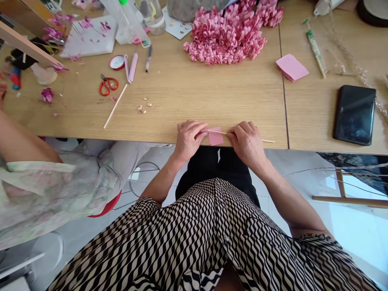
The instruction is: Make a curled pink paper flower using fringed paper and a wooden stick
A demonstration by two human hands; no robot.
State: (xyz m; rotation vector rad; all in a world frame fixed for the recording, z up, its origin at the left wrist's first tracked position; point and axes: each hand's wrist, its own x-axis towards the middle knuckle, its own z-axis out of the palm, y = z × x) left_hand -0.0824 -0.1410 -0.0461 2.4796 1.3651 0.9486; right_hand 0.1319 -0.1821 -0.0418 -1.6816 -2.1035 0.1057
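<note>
At the table's front edge, a small pink paper square lies between my two hands, with a thin wooden stick running across its upper part. My left hand is closed in a pinch at the left end of the stick, beside the paper's corner. Fingers of my right hand are closed round the stick just right of the paper, and its free end sticks out past them. The left fingers partly cover the stick's left end.
A heap of curled pink paper strips lies at the back. Pink paper squares and a black device are on the right. Red-handled scissors and another stick lie left. A co-worker's arm is at far left.
</note>
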